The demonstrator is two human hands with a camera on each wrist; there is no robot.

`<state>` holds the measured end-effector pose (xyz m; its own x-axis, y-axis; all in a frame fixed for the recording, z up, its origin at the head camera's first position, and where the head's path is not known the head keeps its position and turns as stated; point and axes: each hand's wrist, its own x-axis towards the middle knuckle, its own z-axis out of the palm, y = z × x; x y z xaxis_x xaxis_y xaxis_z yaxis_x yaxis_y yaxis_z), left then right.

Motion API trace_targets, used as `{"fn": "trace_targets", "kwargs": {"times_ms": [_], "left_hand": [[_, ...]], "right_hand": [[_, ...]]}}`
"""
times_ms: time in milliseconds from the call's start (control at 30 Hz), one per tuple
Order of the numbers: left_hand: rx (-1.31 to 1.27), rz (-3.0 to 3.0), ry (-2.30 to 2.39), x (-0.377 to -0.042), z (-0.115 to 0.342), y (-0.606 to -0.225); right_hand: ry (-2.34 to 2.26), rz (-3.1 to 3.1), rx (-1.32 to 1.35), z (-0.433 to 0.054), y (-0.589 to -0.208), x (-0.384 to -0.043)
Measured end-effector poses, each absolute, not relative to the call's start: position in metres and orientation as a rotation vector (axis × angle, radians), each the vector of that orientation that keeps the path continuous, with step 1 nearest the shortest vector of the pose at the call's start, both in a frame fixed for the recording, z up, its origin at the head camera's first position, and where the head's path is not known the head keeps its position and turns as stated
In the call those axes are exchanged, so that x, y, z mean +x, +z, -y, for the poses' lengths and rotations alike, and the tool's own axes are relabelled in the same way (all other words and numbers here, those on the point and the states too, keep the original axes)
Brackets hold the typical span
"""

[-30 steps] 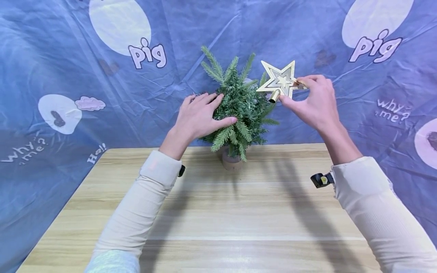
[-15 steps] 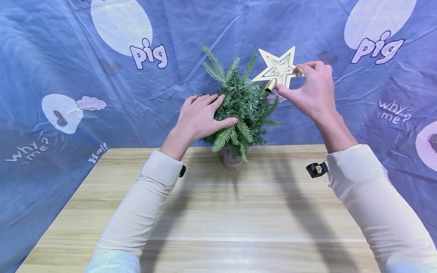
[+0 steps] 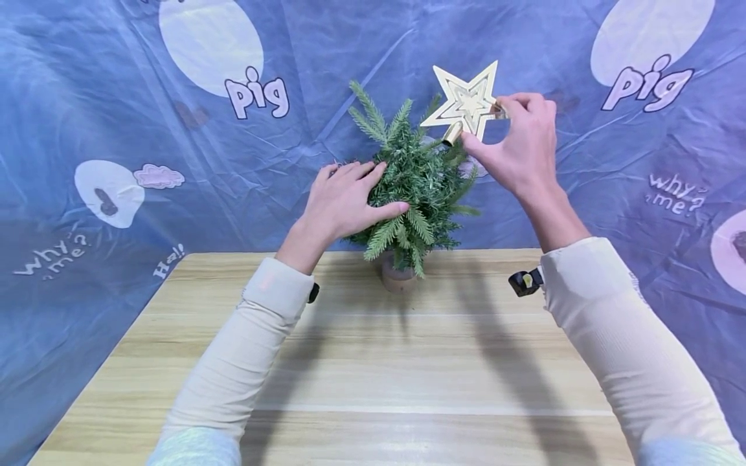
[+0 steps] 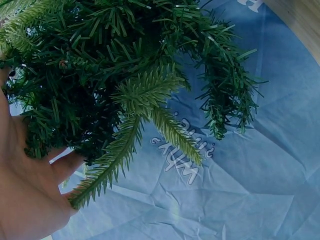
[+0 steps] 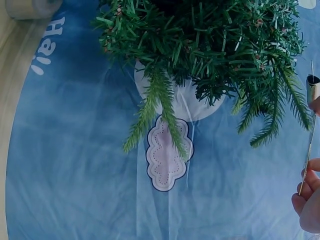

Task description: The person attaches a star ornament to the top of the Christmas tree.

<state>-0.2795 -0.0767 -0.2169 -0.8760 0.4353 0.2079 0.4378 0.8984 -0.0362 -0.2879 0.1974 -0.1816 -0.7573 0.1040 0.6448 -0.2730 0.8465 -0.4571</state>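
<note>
A small artificial Christmas tree [image 3: 416, 178] stands upright in a round pot [image 3: 399, 277] at the table's back edge. My left hand [image 3: 344, 204] holds the tree's left side, thumb in front and fingers among the branches. The left wrist view shows green sprigs [image 4: 145, 95] beside that hand [image 4: 30, 185]. My right hand [image 3: 527, 142] pinches a gold star tree topper [image 3: 469, 103] between thumb and fingers, at the right of the treetop. The star's short tube [image 3: 451, 134] points down and left. In the right wrist view the topper appears edge-on, its tube [image 5: 313, 87] near the branches.
The light wooden table [image 3: 408, 362] reaches toward me from the tree. A blue printed cloth [image 3: 303, 58] hangs behind and beside it. A black wrist camera [image 3: 524, 283] sits at my right cuff.
My right hand has raised the star topper and moved it left, from beside the branches to near the tree's top. The left hand stays on the tree.
</note>
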Motion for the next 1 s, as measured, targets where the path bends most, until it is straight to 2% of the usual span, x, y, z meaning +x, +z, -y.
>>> {"fn": "trace_targets", "kwargs": {"times_ms": [567, 1000], "left_hand": [[-0.671, 2.827, -0.013, -0.282, 0.069, -0.213], [-0.671, 2.846, 0.008, -0.278, 0.079, -0.218]], "right_hand": [[0.684, 2.333, 0.071, -0.191, -0.170, -0.296], [0.692, 2.294, 0.113, -0.170, -0.177, -0.307]]}}
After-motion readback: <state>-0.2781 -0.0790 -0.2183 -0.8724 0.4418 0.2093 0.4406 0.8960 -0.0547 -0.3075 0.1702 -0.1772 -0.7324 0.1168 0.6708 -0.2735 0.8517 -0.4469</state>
